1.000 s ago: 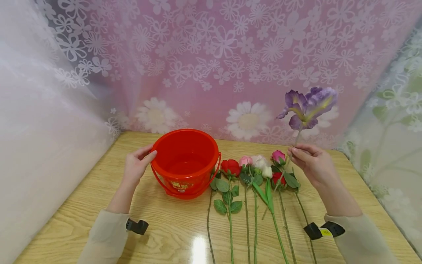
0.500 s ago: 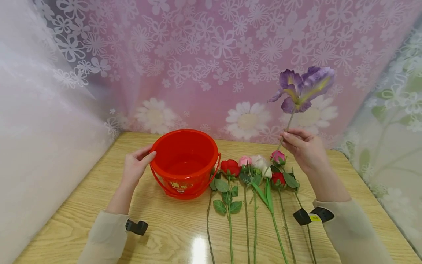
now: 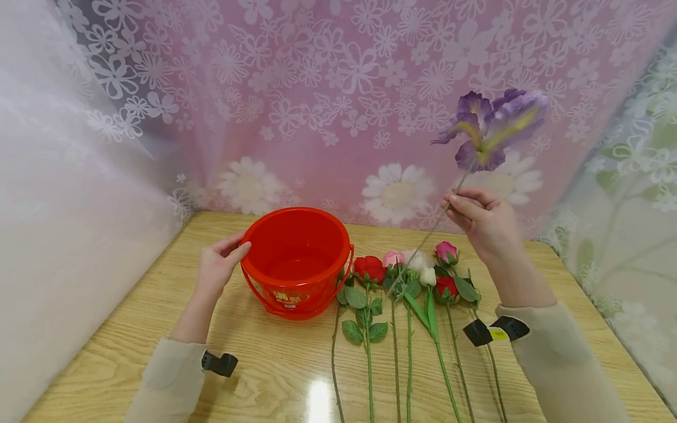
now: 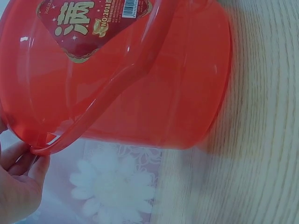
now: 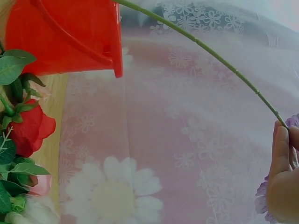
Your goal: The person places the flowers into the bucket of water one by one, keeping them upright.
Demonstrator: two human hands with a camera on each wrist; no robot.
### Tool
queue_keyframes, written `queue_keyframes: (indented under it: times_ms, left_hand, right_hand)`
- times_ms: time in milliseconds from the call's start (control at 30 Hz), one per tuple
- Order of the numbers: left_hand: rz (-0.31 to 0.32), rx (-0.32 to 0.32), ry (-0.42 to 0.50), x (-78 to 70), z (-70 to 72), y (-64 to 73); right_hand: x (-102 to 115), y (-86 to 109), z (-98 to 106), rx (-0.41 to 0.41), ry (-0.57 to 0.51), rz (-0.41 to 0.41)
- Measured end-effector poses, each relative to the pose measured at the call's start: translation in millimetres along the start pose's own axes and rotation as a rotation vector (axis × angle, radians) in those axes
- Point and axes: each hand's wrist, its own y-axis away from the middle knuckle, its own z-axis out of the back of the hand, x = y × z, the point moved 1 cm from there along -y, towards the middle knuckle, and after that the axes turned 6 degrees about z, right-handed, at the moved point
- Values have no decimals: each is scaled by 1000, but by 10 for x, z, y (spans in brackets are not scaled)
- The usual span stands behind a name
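- Curtain: pink, printed with pale flowers, hanging at the back.
- Table: light wood grain, in front of the curtain.
- Row of flowers: red, pink and white blooms lying on the table, stems running toward the person.
- Bucket: red, upright on the table just left of the row, its handle lowered across the front (the label carries a barcode).
- Purple flower: held up above the row's right part, its stem slanting down leftward.
- Left hand: thumb and fingers grip the bucket's left rim.
- Right hand: well apart from the left, pinching the stem below the bloom.
- Black strap: at the left cuff.
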Motion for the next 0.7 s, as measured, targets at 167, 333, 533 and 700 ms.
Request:
queue_keyframes:
  times_ms: [167, 333, 533, 700]
  left_hand:
    - [-1, -5, -2, -2, -1, 2]
    - [-5, -4, -5, -6, 0, 4]
    - [-3, -5, -7, -12, 1, 8]
    - [-6, -1, -5, -19, 2, 14]
  right_hand:
    - [32, -51, -39, -21, -26, 18]
    - [50, -93, -89, -45, -60, 41]
    - [43, -144, -164, -67, -92, 77]
    - [29, -189, -229, -86, -118, 131]
